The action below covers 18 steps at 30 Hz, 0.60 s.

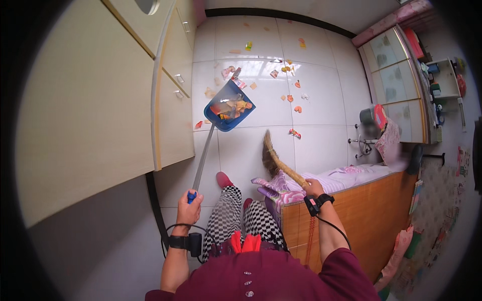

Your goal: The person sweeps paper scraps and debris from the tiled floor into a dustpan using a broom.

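My left hand (189, 208) is closed round the blue-tipped end of a long grey handle. That handle belongs to a blue dustpan (244, 119), which rests on the tiles ahead with crumpled wrappers and scraps (232, 107) inside. In my right hand (315, 187) is the light wooden handle of a straw broom (269, 153). Its brown bristles are low over the floor beside the bed's corner, apart from the dustpan. Small litter lies beyond, including a red wrapper (295, 133) and orange scraps (297, 109).
Pale cabinets (173, 115) line the left side. A wooden bed side (346, 220) with a purple floral sheet (346, 175) stands close on the right. Farther right are a wheeled chair base (362, 143) and a glass-fronted cabinet (401, 100). White tiles (321, 80) spread between them.
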{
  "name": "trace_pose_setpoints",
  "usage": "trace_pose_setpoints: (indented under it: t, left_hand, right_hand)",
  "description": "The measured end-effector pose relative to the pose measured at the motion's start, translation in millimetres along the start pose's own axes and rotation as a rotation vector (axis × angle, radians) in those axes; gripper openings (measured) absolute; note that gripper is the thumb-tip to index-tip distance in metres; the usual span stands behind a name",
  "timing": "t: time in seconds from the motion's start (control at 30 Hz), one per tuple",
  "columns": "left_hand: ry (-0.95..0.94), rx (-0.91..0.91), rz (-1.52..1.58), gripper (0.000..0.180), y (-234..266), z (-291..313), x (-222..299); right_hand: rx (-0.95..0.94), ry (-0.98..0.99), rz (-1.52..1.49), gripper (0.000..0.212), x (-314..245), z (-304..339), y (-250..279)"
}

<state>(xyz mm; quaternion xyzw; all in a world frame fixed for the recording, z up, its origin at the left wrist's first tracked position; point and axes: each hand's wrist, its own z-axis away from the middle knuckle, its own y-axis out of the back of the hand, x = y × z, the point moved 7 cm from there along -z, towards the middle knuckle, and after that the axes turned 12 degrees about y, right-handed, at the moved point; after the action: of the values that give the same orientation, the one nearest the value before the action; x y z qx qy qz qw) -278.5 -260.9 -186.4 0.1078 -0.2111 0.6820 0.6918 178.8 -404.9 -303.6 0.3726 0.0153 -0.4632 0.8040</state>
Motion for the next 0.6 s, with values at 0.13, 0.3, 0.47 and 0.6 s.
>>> trace_pose_setpoints:
  t: [0.13,0.3,0.47,0.6]
  left_hand:
    - [0.034,-0.033,0.004,0.016,-18,-25,42]
    - [0.061,0.005,0.022,0.018,-43,-50,80]
    - [0.061,0.049,0.001,0.017,-84,-67,129]
    - [0.041,0.087,0.025,0.016,-118,-81,160]
  right_hand:
    - [0.190,0.062,-0.136,0.043,45,-1,-30]
    - [0.136,-0.350,-0.959,0.023,10,43,-47]
    - [0.167,-0.731,-1.437,0.011,17,-5,-60]
    - [0.123,-0.740,-1.613,0.016,3,-87,-17]
